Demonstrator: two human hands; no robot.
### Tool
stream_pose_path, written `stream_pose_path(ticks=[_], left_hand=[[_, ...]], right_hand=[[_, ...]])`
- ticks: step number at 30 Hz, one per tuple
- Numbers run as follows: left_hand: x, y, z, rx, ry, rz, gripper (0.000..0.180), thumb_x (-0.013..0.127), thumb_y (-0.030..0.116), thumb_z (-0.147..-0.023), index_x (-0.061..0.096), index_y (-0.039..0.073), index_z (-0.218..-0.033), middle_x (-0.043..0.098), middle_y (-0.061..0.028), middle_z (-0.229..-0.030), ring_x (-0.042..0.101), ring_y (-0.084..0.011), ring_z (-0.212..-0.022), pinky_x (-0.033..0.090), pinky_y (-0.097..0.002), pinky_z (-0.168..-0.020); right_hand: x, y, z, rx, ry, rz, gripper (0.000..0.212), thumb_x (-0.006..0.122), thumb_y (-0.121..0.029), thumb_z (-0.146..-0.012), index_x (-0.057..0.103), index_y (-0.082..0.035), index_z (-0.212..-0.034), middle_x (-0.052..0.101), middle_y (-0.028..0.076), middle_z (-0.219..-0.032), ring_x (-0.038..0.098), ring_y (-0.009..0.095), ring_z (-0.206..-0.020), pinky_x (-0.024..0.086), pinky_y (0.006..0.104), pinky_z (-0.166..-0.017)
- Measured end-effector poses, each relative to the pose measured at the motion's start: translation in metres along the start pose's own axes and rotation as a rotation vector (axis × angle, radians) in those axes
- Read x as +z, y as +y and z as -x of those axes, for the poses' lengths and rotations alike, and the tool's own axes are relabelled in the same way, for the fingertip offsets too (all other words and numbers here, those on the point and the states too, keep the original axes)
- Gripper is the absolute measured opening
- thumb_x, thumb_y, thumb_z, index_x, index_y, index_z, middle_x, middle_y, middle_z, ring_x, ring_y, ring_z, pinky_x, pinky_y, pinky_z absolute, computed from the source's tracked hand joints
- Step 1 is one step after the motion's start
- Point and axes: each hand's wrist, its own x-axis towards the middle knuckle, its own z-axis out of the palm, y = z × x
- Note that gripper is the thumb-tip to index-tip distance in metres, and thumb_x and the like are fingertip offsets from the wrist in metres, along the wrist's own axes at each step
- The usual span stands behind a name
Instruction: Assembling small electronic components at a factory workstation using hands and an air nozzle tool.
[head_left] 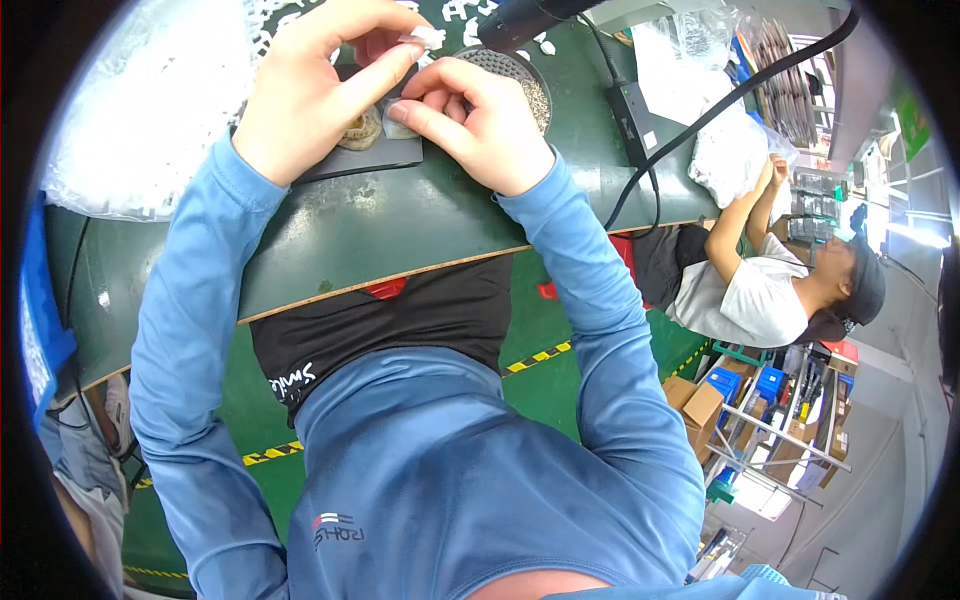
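My left hand (pixel 315 85) is raised over the bench, pinching a small white plastic part (pixel 429 38) between thumb and fingertips. My right hand (pixel 482 120) is close beside it, fingers curled and thumb bent in; a pale scrap (pixel 397 122) shows at its thumb tip, too small to name. Under both hands lies a dark flat block (pixel 385 157), partly hidden. A round brownish object (pixel 360 132) sits on the block below my left hand. Behind my right hand stands a round dish (pixel 541 98) with small grains in it.
A big clear bag of white parts (pixel 140 120) fills the bench's left. Loose white pieces (pixel 460 8) lie at the far side. A black tube (pixel 530 18) hangs over the dish; a black adapter (pixel 630 120) and cable are to the right. Another person (pixel 760 290) works at right.
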Motion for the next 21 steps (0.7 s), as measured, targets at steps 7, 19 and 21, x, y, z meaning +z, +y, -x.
stream_pose_path(ticks=[7, 19, 21], left_hand=[[-0.017, -0.010, 0.010, -0.109, -0.072, 0.078, 0.013, 0.070, 0.005, -0.091, 0.069, 0.002, -0.104, 0.063, -0.0033, -0.096, 0.057, -0.0112, -0.087, 0.047, -0.0260, -0.079], [0.000, 0.006, 0.000, -0.155, -0.248, 0.265, 0.021, 0.070, 0.006, -0.092, 0.070, -0.001, -0.112, 0.068, -0.0062, -0.089, 0.060, -0.0098, -0.076, 0.050, -0.0271, -0.068], [0.004, 0.006, 0.003, -0.209, -0.242, 0.421, 0.020, 0.069, 0.006, -0.094, 0.070, -0.001, -0.113, 0.069, -0.0054, -0.090, 0.061, -0.0097, -0.078, 0.051, -0.0266, -0.069]], right_hand=[[0.022, -0.016, 0.007, -0.084, 0.386, -0.058, 0.033, 0.087, -0.018, -0.082, 0.067, -0.007, -0.107, 0.063, 0.001, -0.075, 0.060, 0.011, -0.063, 0.050, 0.0275, -0.058], [0.012, -0.010, 0.023, -0.147, 0.539, -0.217, 0.016, 0.072, 0.008, -0.090, 0.066, 0.006, -0.104, 0.073, 0.013, -0.092, 0.070, 0.015, -0.074, 0.058, 0.0281, -0.068], [0.011, -0.018, 0.020, -0.101, 0.526, -0.448, 0.021, 0.071, 0.008, -0.091, 0.062, 0.008, -0.110, 0.072, 0.013, -0.093, 0.070, 0.015, -0.076, 0.057, 0.0267, -0.068]])
